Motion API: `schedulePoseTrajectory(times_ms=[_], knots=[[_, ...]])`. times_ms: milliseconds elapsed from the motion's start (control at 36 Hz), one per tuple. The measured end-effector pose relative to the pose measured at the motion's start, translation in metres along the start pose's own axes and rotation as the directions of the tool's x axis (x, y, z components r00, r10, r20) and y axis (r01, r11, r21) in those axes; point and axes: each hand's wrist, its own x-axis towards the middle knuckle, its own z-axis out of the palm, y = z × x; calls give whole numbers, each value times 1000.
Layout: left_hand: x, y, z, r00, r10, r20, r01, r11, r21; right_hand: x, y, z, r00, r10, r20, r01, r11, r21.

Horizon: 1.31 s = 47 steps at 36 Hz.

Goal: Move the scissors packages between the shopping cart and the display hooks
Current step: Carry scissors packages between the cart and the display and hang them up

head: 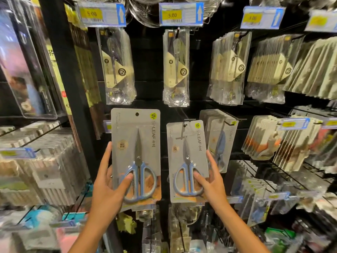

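Two bare forearms rise from the bottom edge of the frame toward the shelving. The left hand [107, 187] grips the left scissors package [135, 157] by its lower part, thumb pressed across the front over the handle and fingers behind the card, index finger lying up the left edge. The right hand [211, 181] grips the right scissors package [187, 161] the same way, thumb on the front near the handle, fingers along the right edge and behind.

Both packages are upright grey cards, held side by side at centre frame and apart from each other. Each carries kitchen scissors with dark blades pointing up and light blue looped handles at the bottom, a yellow-green round logo at the top right, vertical "SMLEAF" lettering down the right side, a small round beige sticker beside the blades, and an orange-brown band along the base. The left card has a round hang hole at the top centre, free of any hook. The right card's top sits at a display hook [185, 123]; whether it is threaded on, I cannot tell.

Just right of it, more scissors packages [220, 141] hang in a row. Above, bagged ladles [116, 66] and whisks [176, 66] hang under yellow price tags [172, 15] reading 5.00.
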Motion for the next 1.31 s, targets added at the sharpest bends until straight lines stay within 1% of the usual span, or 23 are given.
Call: schedulePoseTrajectory(times_ms=[56,83,139,194,361,528,639,778,861,1028,1111,1194,1306], knots=[[4,0,-2,1000,10,7,-10,1000,-10,0,0,4,1000,-27,7,28,996,-84],[7,1,-2,1000,16,11,-16,1000,-20,1,1,6,999,-37,9,38,987,-157],[11,2,-2,999,37,18,-36,999,-41,2,4,7,999,-39,28,46,945,-325],[15,3,-2,998,58,31,-56,997,-58,5,11,9,997,-48,53,66,896,-439],[26,2,2,994,92,55,-86,992,-89,27,27,14,999,-2,40,26,786,-617],[35,4,8,992,117,46,-112,990,-85,69,44,21,999,8,36,17,763,-646],[38,7,12,991,134,11,-133,989,-67,95,59,28,998,46,43,-6,749,-663],[45,12,16,987,158,-26,-159,987,-32,128,76,32,994,92,54,-35,765,-643],[49,14,15,985,168,-43,-169,985,-24,146,85,33,992,117,43,-60,750,-658],[52,14,12,986,155,-55,-156,988,-5,160,86,35,984,175,39,-111,764,-636],[50,15,13,986,155,-61,-156,988,-5,162,87,35,985,171,30,-121,797,-592],[48,16,11,986,156,-64,-157,987,-13,156,83,38,986,168,-13,-144,799,-583],[44,17,8,984,167,-55,-168,986,-17,131,74,45,997,79,13,-60,844,-532]])
